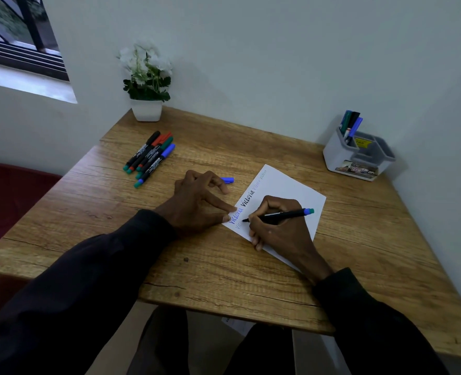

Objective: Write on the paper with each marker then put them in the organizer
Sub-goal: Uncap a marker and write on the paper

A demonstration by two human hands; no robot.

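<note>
A white sheet of paper (pixel 286 185) lies on the wooden table, with several words written along its left edge. My right hand (pixel 280 228) grips a black marker (pixel 283 214), its tip touching the paper near the lower left corner. My left hand (pixel 199 201) rests flat on the table with fingertips pressing the paper's left edge, and a blue cap (pixel 228 180) pokes out between its fingers. A pile of capped markers (pixel 149 158) lies at the table's far left. The grey organizer (pixel 359 155) at the far right holds several markers (pixel 350 125).
A white pot with white flowers (pixel 146 85) stands at the table's back left corner. The table (pixel 224 266) sits in a corner between two walls. A window is at upper left, and a dark red seat is at the left.
</note>
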